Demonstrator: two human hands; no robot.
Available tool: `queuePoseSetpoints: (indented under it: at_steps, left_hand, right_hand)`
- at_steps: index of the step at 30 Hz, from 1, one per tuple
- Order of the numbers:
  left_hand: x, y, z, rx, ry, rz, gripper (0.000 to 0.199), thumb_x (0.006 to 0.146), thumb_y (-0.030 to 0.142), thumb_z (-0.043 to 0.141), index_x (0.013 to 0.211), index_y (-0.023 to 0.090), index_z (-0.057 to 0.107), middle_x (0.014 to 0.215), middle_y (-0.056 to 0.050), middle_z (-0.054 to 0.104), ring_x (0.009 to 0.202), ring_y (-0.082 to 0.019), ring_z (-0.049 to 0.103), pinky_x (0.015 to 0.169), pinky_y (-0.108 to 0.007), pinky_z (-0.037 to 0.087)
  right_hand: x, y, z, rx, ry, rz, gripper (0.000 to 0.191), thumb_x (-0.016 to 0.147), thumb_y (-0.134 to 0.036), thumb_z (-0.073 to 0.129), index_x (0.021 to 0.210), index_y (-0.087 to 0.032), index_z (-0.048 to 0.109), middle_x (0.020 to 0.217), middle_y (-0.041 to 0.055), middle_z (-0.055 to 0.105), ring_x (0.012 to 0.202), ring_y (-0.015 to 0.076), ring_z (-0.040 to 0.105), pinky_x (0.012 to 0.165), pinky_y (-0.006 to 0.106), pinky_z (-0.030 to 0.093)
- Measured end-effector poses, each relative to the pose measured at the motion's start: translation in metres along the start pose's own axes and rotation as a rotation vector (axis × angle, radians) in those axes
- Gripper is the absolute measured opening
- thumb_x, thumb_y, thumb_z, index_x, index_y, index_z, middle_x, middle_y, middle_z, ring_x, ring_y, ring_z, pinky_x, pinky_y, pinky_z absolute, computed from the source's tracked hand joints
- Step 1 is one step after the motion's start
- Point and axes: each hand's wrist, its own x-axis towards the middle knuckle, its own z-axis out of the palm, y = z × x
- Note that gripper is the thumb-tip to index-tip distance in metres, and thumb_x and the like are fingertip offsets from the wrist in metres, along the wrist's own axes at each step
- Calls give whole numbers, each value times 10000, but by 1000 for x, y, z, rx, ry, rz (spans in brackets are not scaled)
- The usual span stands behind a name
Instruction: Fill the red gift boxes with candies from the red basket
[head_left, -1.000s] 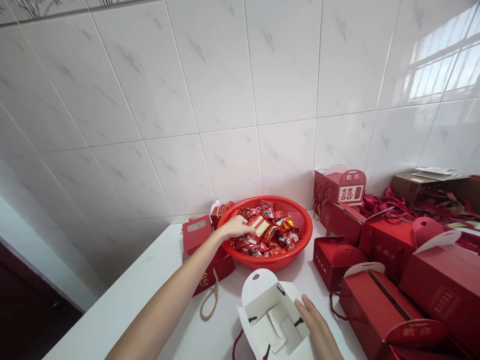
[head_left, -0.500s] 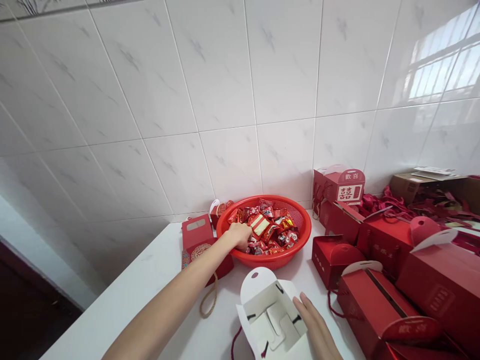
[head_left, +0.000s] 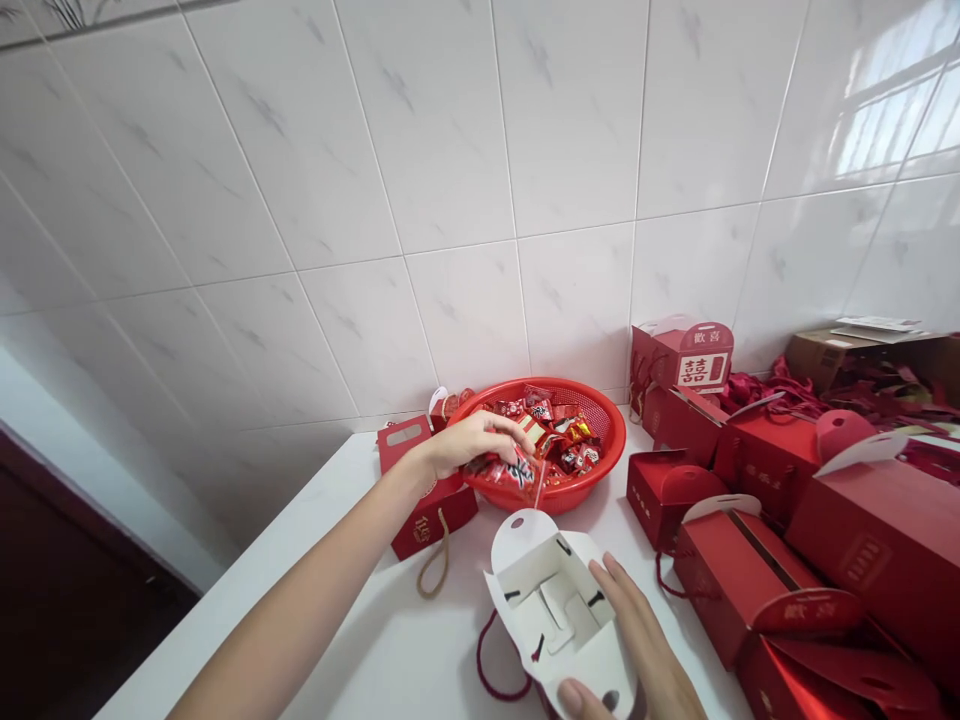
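My left hand [head_left: 480,440] holds a red candy packet [head_left: 519,474] with dark lettering over the near rim of the red plastic basket [head_left: 616,452]. Wrapped candies [head_left: 581,458] in red and gold lie inside the basket. Below it stands an open gift box [head_left: 559,610], its white interior facing up with nothing inside but folded flaps and cord ends. My right hand [head_left: 637,630] grips this box along its right side, thumb at the near edge.
Several red gift boxes [head_left: 757,570] crowd the right side of the white table [head_left: 330,620]. A red box with a rope handle [head_left: 431,525] stands left of the basket. A cardboard box [head_left: 817,360] is at the back right, by the tiled wall.
My left hand has risen out of the candies toward the near rim, now with a packet in it. My right thumb has come into view at the open box's near edge.
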Motion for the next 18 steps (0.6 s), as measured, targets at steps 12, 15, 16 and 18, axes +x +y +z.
queuePoseSetpoints:
  at_steps: [12,15,16,18]
  left_hand:
    - [-42,3,93,585,-103,228,350,936,474,586,844,166,725,684,0,651,615,-123,555,567,-222,362]
    - [-43,-5,102,618,-109,280,343,961,432,545,833,160,710,713,-7,670,611,-120,552,566,-230,342]
    - [-41,-7,100,598,-108,300,329,964,403,533,831,158,710,721,-6,671,618,-119,552,573,-230,346]
    - [-34,-8,88,538,-52,332,324,963,353,508,804,152,706,707,0,656,635,-120,551,589,-229,358]
  right_hand:
    - [2,14,-2,-30,-22,-146,870,914,-351,682,1628,-272,192,1670,116,281,1507,328,328,1123,392,474]
    - [2,17,0,-19,-7,-193,894,911,-351,691,1631,-288,164,1665,119,292,1491,338,357,1106,396,493]
    - [2,16,1,-7,13,-178,886,905,-342,695,1626,-287,183,1663,118,295,1487,341,364,1098,396,502]
    - [0,11,3,14,55,-126,855,888,-309,703,1609,-281,243,1658,117,302,1486,347,368,1090,401,510]
